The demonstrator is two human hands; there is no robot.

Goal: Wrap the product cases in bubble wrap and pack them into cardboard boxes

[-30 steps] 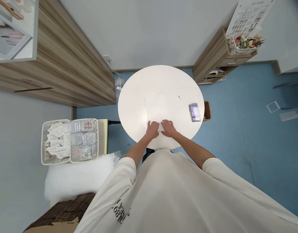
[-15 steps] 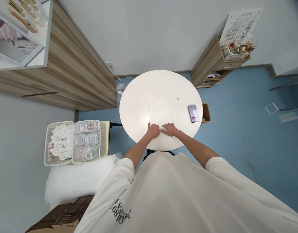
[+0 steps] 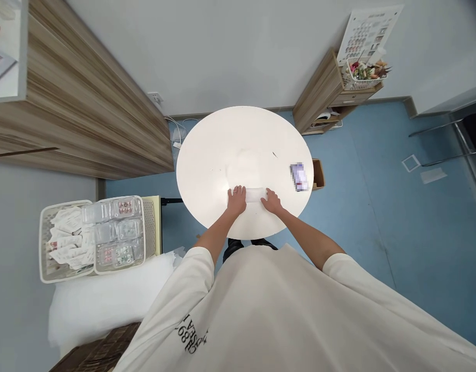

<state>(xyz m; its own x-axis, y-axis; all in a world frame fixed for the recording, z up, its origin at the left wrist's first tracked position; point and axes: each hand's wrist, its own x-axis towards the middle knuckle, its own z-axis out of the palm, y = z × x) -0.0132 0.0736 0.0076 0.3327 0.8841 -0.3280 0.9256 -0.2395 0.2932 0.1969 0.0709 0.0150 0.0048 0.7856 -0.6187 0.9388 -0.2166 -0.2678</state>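
Blue flooring (image 3: 362,217) below, stretching out to the right, with pale grey wall (image 3: 230,57) beyond. Cream-white shirt (image 3: 280,310) across the lower part of the view, short-sleeved, dark lettering on its left side. Tall wood-grain cabinet (image 3: 102,113) on the left. White table (image 3: 261,124) in the middle, round-edged, right in front of the body. Smaller wooden cabinet (image 3: 319,101) past the table's far right, basket of flowers (image 3: 365,77) on top. White padding (image 3: 113,299) at lower left; just beyond it, two white baskets (image 3: 41,243) side by side, one with paper packets (image 3: 69,240), the other with clear cases (image 3: 123,227). Cardboard box (image 3: 319,173) beside the table's right edge, partly hidden by it.

On the tabletop, faint pale sheet (image 3: 243,165), hard to make out against the white. Left hand (image 3: 236,201) palm down over one end of a whitish translucent bundle (image 3: 255,195), fingers straight and close together. Right hand (image 3: 272,200) at the opposite end, fingers bent and narrow, tips touching. Gripping or merely pressing: cannot tell from above. Bundle lying crosswise between both hands, on the near half of the table. Purple item (image 3: 298,177), pixelated, well apart to the right. Tiny dark mark (image 3: 274,154) farther in.
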